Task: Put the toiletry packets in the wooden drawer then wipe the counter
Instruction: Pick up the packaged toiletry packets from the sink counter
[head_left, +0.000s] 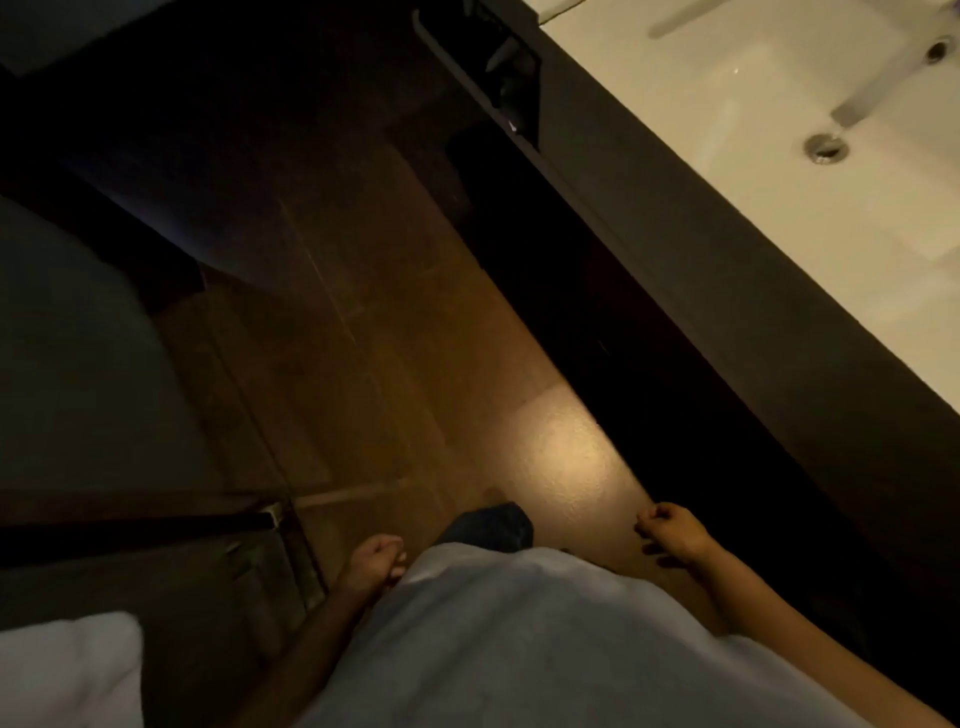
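Dim view down onto brown tiled floor (363, 364). Left hand (375, 564) hangs beside the grey shirt (519, 649), fingers curled closed, w/ nothing visible in it. Right hand (670, 532) also loosely curled, empty, near the dark wooden vanity front (727, 291). White counter w/ sink basin (779, 171) at upper right; toiletry packets not visible, and I cannot tell which part is the drawer.

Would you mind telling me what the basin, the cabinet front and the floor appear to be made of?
Basin: glossy white, likely glazed ceramic, judging by its sheen. Cabinet front: dark matte brown, possibly wood or laminate; no grain visible. Floor: brown tiles, faint joint lines, lightly textured where lit.
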